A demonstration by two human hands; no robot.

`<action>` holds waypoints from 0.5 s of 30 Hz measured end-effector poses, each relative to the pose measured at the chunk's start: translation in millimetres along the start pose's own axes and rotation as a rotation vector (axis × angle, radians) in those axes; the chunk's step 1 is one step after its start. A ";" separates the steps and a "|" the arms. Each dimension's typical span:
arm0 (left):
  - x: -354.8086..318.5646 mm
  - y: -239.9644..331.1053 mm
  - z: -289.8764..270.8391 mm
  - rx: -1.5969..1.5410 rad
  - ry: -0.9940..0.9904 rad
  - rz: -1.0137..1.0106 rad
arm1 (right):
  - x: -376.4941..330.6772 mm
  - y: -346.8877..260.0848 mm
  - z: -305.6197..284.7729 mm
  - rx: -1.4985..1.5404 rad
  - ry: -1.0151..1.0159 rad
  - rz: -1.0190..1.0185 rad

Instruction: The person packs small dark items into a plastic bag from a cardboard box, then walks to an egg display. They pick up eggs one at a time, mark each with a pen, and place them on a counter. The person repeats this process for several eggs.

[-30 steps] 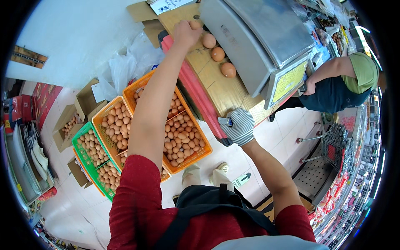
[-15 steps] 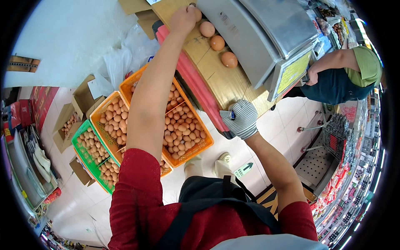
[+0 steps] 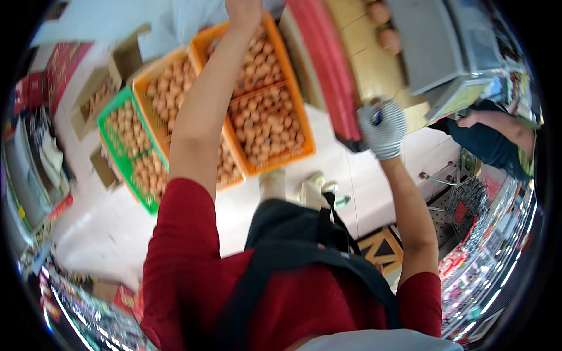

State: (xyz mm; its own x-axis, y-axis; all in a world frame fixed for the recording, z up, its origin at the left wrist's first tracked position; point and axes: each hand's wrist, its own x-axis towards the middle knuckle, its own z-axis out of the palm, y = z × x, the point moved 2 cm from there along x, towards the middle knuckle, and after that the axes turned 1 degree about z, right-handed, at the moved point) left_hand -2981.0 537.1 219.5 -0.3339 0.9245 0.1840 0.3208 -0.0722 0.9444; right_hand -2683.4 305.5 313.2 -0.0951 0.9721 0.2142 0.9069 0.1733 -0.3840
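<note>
My left hand (image 3: 244, 10) is bare and reaches up to the top edge of the view, above the far end of the orange crate (image 3: 308, 126). Its fingers are cut off or blurred, so what they do is hidden. Brown eggs (image 3: 266, 131) fill the crate's two compartments. My right hand (image 3: 383, 130), in a grey-and-white striped glove, is closed at the near corner of the wooden counter (image 3: 366, 64), beside its red padded edge (image 3: 328, 64). A small dark-blue spot shows at its fingers; what they hold is unclear. Two eggs (image 3: 389, 41) lie on the counter by a grey metal machine (image 3: 424, 47).
A second orange crate (image 3: 139, 88) and a green crate (image 3: 105, 126), both with eggs, stand left of the first. An open cardboard box (image 3: 126, 58) is behind them. At right, another person (image 3: 492, 137) stands near a shopping cart (image 3: 465, 202).
The view has swung toward the counter's left and tilted. My left hand has moved away from the row of eggs on the counter, to over the crate. My right hand stays at the counter corner.
</note>
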 end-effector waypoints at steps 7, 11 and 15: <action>-190.5 -145.7 -80.8 0.273 -0.221 -0.415 | -9.4 6.3 8.8 -0.076 -0.006 -0.020; -293.2 -223.3 -67.3 0.537 -0.534 -0.498 | -11.1 11.4 15.0 0.059 -0.008 -0.035; -329.3 -251.5 -38.0 0.723 -0.754 -0.374 | -13.9 15.7 17.7 0.139 0.000 0.051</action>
State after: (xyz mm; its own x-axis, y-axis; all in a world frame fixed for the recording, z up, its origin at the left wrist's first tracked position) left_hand -2985.4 236.6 -68.2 0.0287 0.8508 -0.5247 0.8359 0.2674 0.4793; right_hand -2675.1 297.5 288.2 -0.0504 0.9803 0.1911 0.8449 0.1439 -0.5153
